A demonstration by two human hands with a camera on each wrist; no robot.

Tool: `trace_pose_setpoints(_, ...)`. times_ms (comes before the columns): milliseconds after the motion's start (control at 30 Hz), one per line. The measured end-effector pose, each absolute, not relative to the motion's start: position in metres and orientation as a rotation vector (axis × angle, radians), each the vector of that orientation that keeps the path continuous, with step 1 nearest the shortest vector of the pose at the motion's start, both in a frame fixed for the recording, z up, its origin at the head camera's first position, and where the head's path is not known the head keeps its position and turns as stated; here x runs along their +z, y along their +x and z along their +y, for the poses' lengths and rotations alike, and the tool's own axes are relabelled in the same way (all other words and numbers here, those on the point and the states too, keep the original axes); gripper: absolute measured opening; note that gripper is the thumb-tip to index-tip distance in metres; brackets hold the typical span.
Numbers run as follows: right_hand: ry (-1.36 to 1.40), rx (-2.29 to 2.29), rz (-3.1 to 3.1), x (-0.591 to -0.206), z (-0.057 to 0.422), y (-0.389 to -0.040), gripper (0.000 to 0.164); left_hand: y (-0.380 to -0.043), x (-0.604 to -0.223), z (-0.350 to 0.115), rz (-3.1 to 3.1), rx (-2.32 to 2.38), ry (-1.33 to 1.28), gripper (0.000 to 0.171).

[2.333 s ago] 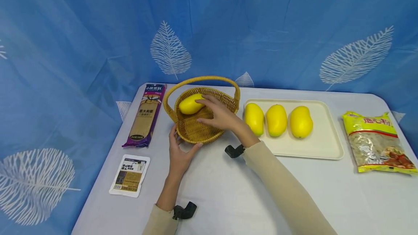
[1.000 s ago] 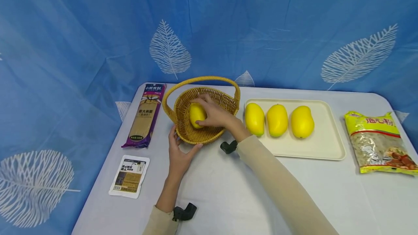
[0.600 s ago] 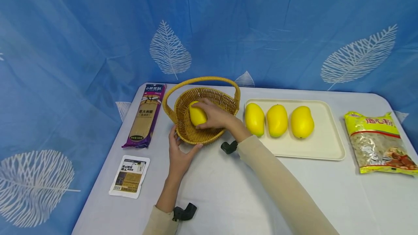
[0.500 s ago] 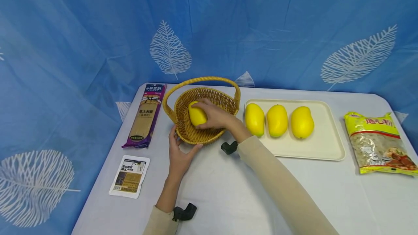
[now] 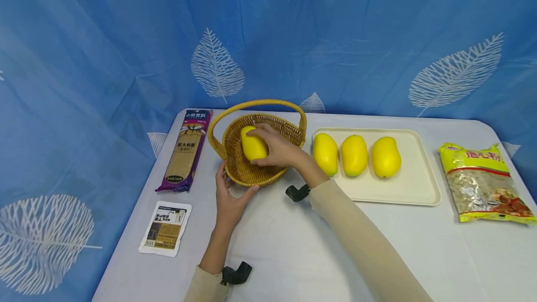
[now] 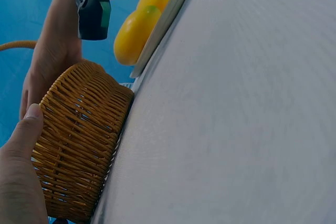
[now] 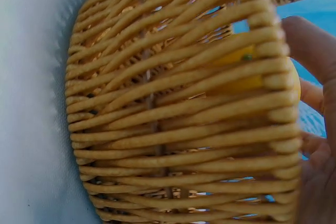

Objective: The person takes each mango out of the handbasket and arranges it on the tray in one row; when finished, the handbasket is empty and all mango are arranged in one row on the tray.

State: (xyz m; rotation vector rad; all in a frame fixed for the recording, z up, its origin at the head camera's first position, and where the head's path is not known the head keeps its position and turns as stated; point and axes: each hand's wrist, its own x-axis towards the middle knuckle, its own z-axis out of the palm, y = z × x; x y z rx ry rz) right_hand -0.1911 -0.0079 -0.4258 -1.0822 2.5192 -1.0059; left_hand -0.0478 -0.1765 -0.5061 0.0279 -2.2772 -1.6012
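A brown wicker basket (image 5: 239, 171) with an arched handle stands on the table in the head view. Inside it is a yellow mango (image 5: 253, 144), gripped by my right hand (image 5: 278, 148) between thumb and fingers. In the right wrist view, the basket wall (image 7: 173, 103) hides most of that mango. At the near left side my left hand (image 5: 228, 202) steadies the basket, with its thumb (image 6: 26, 129) against the wicker in the left wrist view. Its other fingers are partly hidden. Three more mangoes (image 5: 354, 155) lie in a row on a cream tray (image 5: 419, 185) to the right.
Left of the basket lies a purple pasta packet (image 5: 184, 150), with a small white pouch (image 5: 165, 228) nearer to me. A yellow-topped clear bag (image 5: 486, 183) lies at the far right. Behind the white table (image 5: 285, 246) hangs a blue curtain (image 5: 356, 36) with leaf prints.
My right hand has taken hold of the mango in the basket, turned it and, lately, raised it slightly. The left hand keeps its place on the basket.
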Motion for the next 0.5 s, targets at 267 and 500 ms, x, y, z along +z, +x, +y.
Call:
trace_pose_setpoints(267, -1.172, -1.147, 2.524, -0.416, 0.001, -0.176, 0.069, -0.048, -0.507, -0.177, -2.277, -1.613, 0.037, 0.106)
trace_pose_setpoints(500, -1.238, -1.245, 2.549, -0.409, 0.013, -0.162, 0.066, -0.048, -0.507, -0.177, -2.286, -1.594, 0.046, 0.105)
